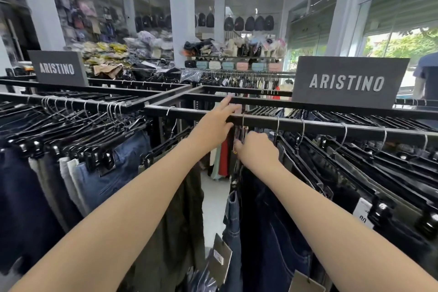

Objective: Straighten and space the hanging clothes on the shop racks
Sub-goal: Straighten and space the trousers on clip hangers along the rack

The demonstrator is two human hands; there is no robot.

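Note:
A black metal rack rail (331, 127) runs across in front of me with trousers on black clip hangers (308, 149) hanging from wire hooks. My left hand (213, 125) rests on the rail with its fingers stretched over the bar, near one hook (243, 121). Just below the rail my right hand (257, 149) is closed around the top of that hanger, above dark blue jeans (260, 220). To the right, several hangers of dark trousers are spread along the rail. A second rail on the left (71, 101) carries crowded hangers with jeans (113, 173).
Two dark "ARISTINO" signs (346, 83) (57, 69) stand on the rack tops. Behind are more racks, shelves of folded clothes and bags (232, 50), white pillars (181, 7) and windows. A person in a dark shirt (426, 78) stands at the far right.

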